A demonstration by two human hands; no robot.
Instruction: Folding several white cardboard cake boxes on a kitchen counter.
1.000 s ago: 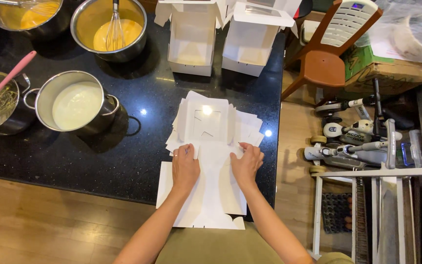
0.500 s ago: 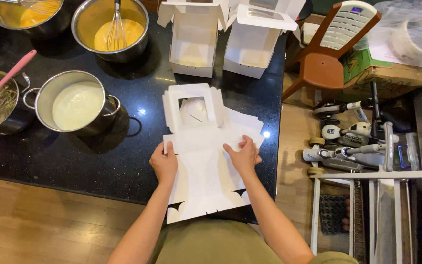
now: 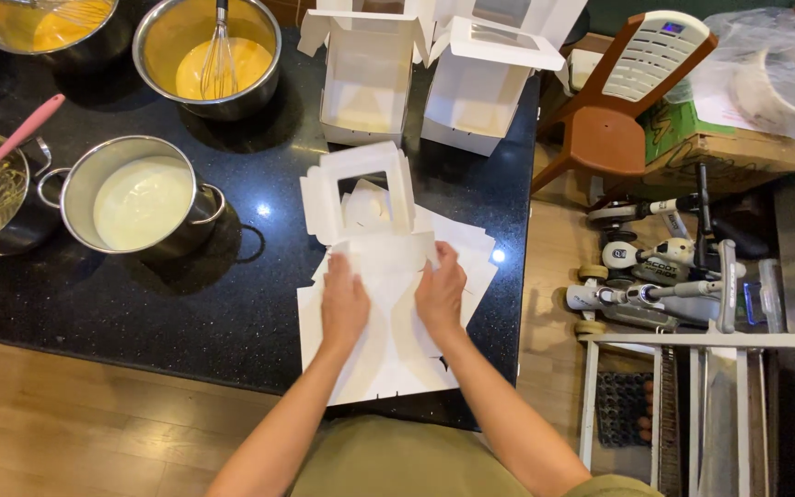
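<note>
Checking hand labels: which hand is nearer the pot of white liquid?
Left. The left hand presses the flat white box blank just right of the pot of white liquid; the right hand lies farther right on the same blank.

Single head view, straight down, close over black counter [image 3: 186,304].

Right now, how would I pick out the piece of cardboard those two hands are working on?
Start at the black countertop, then find the loose pile of flat white sheets near its right edge. The left hand and right hand press on the top box blank. Unlike the two assembled boxes behind, it lies unfolded, its window flap raised.
</note>
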